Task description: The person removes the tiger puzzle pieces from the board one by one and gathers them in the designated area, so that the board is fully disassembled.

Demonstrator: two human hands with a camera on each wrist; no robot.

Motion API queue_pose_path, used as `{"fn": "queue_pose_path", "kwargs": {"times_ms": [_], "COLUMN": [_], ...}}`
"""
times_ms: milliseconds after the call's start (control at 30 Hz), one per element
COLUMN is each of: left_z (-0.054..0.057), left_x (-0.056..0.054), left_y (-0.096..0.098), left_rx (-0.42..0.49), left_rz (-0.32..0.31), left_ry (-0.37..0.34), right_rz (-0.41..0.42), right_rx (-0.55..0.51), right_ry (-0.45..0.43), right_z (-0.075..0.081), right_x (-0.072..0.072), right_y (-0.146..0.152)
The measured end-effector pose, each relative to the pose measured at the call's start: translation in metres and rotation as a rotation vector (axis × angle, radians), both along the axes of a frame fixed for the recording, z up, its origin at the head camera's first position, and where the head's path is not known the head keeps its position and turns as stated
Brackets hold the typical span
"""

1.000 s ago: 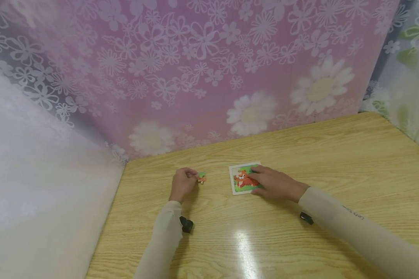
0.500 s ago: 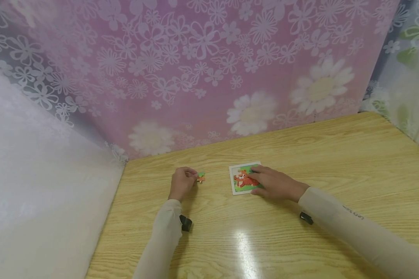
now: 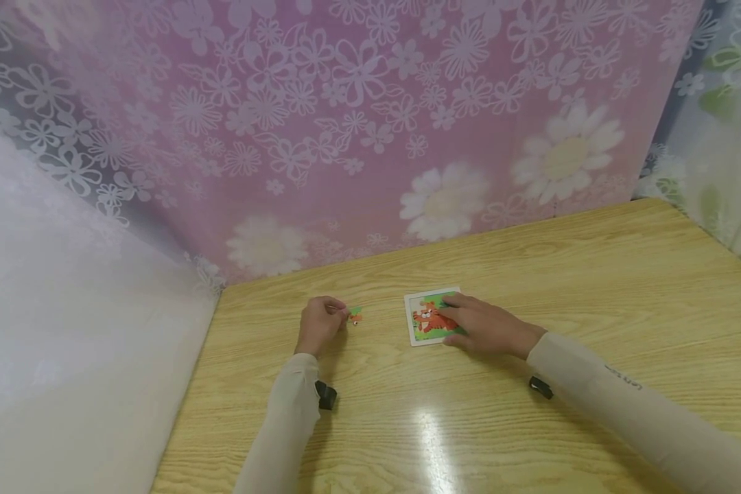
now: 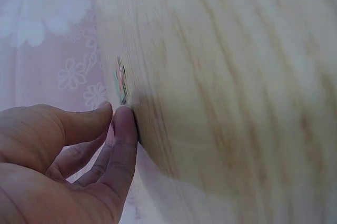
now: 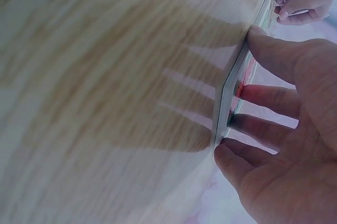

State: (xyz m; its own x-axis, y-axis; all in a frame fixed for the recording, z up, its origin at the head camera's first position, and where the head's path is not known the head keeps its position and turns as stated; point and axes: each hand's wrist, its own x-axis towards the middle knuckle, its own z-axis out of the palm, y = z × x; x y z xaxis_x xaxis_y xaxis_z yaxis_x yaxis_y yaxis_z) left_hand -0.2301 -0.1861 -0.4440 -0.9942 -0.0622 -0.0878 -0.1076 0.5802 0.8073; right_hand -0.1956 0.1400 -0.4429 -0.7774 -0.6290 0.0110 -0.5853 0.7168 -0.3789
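Observation:
My left hand [image 3: 321,324] pinches a small green and orange jigsaw piece [image 3: 355,316] between thumb and fingertips, close over the table. In the left wrist view the piece [image 4: 120,79] shows almost edge-on beyond the fingertips. To its right lies a white-framed jigsaw board [image 3: 409,321] with an orange tiger on green. A pale gap shows at the picture's upper left. My right hand [image 3: 488,324] rests on the board's right part and hides some of it. In the right wrist view its thumb touches the near edge, and the outstretched fingers [image 5: 268,100] press on the picture and right edge.
Both hands work over a wood-grain table [image 3: 377,412], with a bright light reflection near its front. A pink flowered curtain [image 3: 346,137] hangs along the back edge. A white sheet [image 3: 86,309] borders the left side. Dark wrist cameras sit below both wrists.
My left hand has shifted slightly left with the jigsaw piece, whose tilt has changed a little. The right hand and the board stay put.

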Motion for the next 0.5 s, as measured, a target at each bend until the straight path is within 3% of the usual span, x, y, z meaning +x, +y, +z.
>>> {"fn": "queue_pose_path", "kwargs": {"times_ms": [233,500], "left_z": [0.004,0.013], "left_x": [0.003,0.006], "left_y": [0.007,0.032], "left_rx": [-0.024,-0.142], "left_rz": [-0.034,-0.11], "left_ry": [0.021,0.073], "right_rz": [0.004,0.008], "right_rx": [-0.004,-0.008], "right_ry": [0.007,0.008], "right_z": [0.0,0.001], "right_x": [0.0,0.001], "right_y": [0.0,0.001]}}
